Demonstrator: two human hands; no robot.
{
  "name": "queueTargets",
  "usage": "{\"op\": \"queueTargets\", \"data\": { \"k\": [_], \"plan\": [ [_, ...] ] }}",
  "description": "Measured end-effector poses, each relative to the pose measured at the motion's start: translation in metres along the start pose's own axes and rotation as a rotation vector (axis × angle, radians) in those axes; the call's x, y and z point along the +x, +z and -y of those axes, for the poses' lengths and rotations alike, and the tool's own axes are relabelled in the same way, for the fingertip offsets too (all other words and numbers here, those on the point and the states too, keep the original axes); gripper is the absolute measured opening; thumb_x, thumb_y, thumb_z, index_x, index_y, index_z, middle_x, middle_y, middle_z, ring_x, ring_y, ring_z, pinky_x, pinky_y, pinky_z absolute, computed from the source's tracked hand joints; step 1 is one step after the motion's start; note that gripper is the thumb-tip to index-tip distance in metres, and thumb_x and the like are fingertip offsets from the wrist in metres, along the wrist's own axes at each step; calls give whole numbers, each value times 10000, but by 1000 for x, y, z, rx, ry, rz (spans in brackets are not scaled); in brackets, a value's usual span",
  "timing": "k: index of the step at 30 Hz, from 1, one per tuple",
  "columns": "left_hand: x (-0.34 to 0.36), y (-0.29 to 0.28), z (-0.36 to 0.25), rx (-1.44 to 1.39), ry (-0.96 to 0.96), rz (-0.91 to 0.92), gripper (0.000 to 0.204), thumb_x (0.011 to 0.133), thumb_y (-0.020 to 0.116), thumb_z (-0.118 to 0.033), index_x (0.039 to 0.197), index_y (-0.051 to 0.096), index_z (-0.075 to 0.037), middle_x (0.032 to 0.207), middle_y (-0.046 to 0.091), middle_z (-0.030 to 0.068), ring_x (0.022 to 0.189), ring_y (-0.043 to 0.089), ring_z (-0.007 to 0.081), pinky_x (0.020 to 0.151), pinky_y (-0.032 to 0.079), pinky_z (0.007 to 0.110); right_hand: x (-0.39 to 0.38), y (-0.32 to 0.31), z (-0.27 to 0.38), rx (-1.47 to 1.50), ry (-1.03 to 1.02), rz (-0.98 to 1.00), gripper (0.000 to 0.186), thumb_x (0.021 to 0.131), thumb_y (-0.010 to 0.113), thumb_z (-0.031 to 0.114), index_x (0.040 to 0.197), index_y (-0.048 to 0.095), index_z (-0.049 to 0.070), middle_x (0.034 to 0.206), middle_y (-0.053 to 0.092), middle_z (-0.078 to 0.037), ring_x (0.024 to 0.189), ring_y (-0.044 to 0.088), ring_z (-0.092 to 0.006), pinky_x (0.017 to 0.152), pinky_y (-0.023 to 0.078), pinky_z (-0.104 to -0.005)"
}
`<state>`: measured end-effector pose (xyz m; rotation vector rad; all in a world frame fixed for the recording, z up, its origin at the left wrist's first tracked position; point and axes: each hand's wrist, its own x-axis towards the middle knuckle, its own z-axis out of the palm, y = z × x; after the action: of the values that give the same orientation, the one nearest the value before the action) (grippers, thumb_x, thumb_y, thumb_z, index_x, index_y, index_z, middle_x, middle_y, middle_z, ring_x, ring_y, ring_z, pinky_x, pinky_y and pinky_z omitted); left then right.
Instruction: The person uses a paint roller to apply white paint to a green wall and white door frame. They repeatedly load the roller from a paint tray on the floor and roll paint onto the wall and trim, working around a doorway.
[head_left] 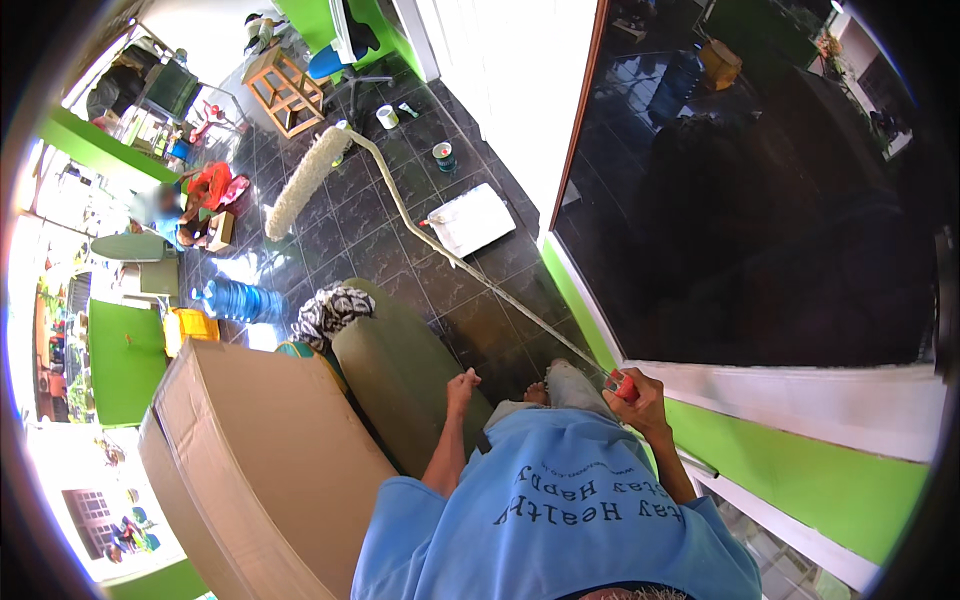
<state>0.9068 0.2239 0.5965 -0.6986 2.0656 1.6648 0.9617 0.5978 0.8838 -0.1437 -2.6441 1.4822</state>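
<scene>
A paint roller with a shaggy cream sleeve (310, 180) reaches out over the dark floor on a long, bent, paint-coated rod (490, 285). Its red handle (622, 385) is gripped by my right hand (645, 405), close to the white ledge under the dark glass. My left hand (461, 390) is held in front of my body beside the olive sofa arm, its fingers curled closed with nothing visible in them. On the tiles lies a white paint tray (473, 220), beyond the rod's middle, with a small red-handled tool (428, 222) at its left edge.
An open paint can (444, 156) and a white cup-like container (387, 117) stand beyond the tray. A big cardboard box (265, 440) and olive sofa (400, 370) fill my left. Farther off are a blue water bottle (240, 300), a wooden stool (285, 92) and another person (165, 215).
</scene>
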Motion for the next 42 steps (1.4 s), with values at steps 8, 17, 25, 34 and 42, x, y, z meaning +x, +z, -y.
{"op": "queueTargets", "data": {
  "k": [8, 17, 25, 34, 42],
  "plan": [
    [70, -15, -62, 265, 113, 132, 324, 899, 713, -311, 969, 714, 5, 861, 703, 50, 781, 617, 120, 735, 510, 302, 56, 34, -21, -65, 96, -16, 350, 741, 814, 307, 933, 666, 55, 703, 662, -117, 585, 649, -265, 572, 526, -381],
    [223, -28, -195, 438, 347, 351, 245, 912, 651, -172, 1074, 677, 10, 956, 703, 84, 875, 642, 161, 785, 515, 316, 162, 66, 9, -129, 286, -14, 353, 743, 815, 268, 970, 682, 32, 719, 675, -147, 604, 657, -256, 619, 531, -367],
    [309, 15, -383, 352, 500, 543, 318, 962, 607, -206, 1191, 654, 9, 1070, 696, 116, 983, 647, 192, 894, 502, 320, 238, 106, 48, -93, 181, -203, 365, 735, 828, 299, 970, 678, 63, 755, 684, -149, 645, 680, -288, 616, 550, -384],
    [342, 85, -550, 256, 670, 1088, 398, 1020, 545, -278, 1257, 609, 36, 1168, 669, 141, 1140, 600, 212, 1009, 439, 337, 344, 185, 111, 49, 136, -421, 360, 729, 827, 244, 991, 672, 52, 794, 691, -132, 649, 675, -289, 613, 543, -363],
    [406, 43, -562, 442, 620, 1310, 428, 1031, 506, -295, 1318, 571, 15, 1213, 642, 141, 1160, 587, 218, 1018, 428, 348, 425, 311, 171, 79, 187, -650, 396, 737, 838, 270, 1008, 683, 26, 713, 658, -115, 604, 633, -241, 597, 507, -334]
  ]
}}
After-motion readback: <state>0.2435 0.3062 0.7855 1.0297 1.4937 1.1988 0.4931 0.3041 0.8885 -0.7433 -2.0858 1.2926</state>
